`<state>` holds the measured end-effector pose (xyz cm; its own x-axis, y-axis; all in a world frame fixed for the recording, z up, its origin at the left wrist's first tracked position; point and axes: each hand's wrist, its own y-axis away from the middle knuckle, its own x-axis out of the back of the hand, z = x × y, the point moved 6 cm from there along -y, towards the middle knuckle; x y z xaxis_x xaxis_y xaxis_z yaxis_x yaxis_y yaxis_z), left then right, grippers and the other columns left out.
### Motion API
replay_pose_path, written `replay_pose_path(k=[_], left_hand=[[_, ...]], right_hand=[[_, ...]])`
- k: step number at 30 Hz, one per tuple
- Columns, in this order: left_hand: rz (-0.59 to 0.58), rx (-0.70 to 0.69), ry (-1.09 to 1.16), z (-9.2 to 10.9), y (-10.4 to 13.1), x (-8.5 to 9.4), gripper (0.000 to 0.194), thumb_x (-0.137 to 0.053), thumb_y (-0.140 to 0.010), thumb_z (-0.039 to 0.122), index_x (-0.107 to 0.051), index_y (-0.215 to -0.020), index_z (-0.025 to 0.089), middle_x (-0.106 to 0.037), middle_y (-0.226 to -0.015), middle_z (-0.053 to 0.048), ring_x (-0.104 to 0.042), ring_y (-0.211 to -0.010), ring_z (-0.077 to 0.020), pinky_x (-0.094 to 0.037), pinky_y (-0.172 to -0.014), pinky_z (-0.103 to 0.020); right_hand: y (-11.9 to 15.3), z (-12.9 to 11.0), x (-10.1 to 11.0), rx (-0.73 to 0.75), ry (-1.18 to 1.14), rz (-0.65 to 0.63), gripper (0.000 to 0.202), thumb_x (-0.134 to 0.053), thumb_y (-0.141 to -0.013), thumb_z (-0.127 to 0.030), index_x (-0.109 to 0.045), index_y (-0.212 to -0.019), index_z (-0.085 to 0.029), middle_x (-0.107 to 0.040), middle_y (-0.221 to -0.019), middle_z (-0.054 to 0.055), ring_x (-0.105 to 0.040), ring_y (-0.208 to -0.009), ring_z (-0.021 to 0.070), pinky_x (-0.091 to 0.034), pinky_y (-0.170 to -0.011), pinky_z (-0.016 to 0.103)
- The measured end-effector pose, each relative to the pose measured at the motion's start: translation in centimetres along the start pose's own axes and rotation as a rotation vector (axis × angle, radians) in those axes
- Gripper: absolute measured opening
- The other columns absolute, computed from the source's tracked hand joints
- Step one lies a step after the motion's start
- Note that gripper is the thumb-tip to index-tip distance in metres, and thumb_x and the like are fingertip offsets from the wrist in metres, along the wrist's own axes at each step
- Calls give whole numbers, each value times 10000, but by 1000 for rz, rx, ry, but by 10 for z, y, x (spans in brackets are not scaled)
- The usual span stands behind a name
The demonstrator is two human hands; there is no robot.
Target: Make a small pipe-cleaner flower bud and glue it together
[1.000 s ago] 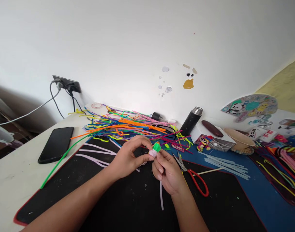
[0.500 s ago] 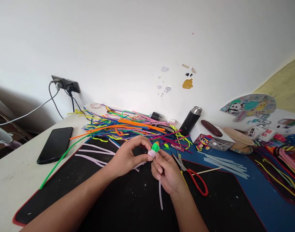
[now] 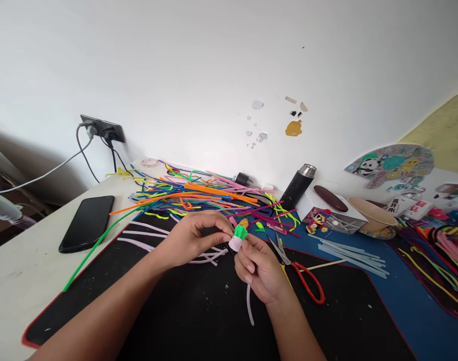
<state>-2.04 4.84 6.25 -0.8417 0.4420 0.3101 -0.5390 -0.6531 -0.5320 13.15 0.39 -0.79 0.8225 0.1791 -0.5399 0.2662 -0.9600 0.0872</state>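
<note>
Between my hands is a small wrapped bundle of pipe cleaners [image 3: 239,234], orange-brown at the tip, green in the middle and pale lilac at the base. My right hand [image 3: 262,268] grips it from the right, fingers curled, and a lilac strand [image 3: 249,306] hangs below that hand. Thumb and forefinger of my left hand [image 3: 199,238] are pinched together at the bundle's left side; what lies between their tips is too small to make out. Lilac pipe cleaners [image 3: 146,234] lie on the black mat [image 3: 199,311] behind my left hand.
Red-handled scissors [image 3: 307,283] lie partly open right of my right hand. Behind are a heap of coloured pipe cleaners [image 3: 210,190], a black flask [image 3: 298,186] and a tissue box [image 3: 341,220]. A phone [image 3: 86,223] lies left; pale blue strips [image 3: 353,256] lie right.
My left fingers have shifted slightly left, off the front of the lilac wrapping, so more of the bundle shows. More of its orange-brown tip is visible. My right hand still holds it.
</note>
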Motion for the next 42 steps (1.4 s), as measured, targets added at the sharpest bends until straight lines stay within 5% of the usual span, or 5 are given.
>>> replay_pose_path(k=[10,19,42], left_hand=[[-6,-108,-165,6,2,1,88,-703,-990,238,-779,-966,200,-800,-935,-71,-739,-890,-185,-563,-811,-277],[6,-95,-159,5,1,2,149,-714,-991,322,-796,-943,207,-812,-922,-79,-754,-876,-196,-582,-793,-280],[-26,-83,-175,3,1,-7,81,-675,-984,210,-735,-931,197,-788,-958,-76,-745,-873,-173,-558,-787,-244]], right_hand=[[0,2,1,2,11,16,305,-862,-875,-426,-719,-874,-157,-422,-482,-102,-347,-359,48,-228,-377,193],[0,2,2,1,21,35,319,-870,-864,-437,-706,-864,-163,-432,-482,-104,-360,-356,51,-226,-380,198],[-3,2,8,25,35,105,366,-890,-837,-453,-669,-866,-163,-419,-474,-114,-358,-371,50,-224,-387,191]])
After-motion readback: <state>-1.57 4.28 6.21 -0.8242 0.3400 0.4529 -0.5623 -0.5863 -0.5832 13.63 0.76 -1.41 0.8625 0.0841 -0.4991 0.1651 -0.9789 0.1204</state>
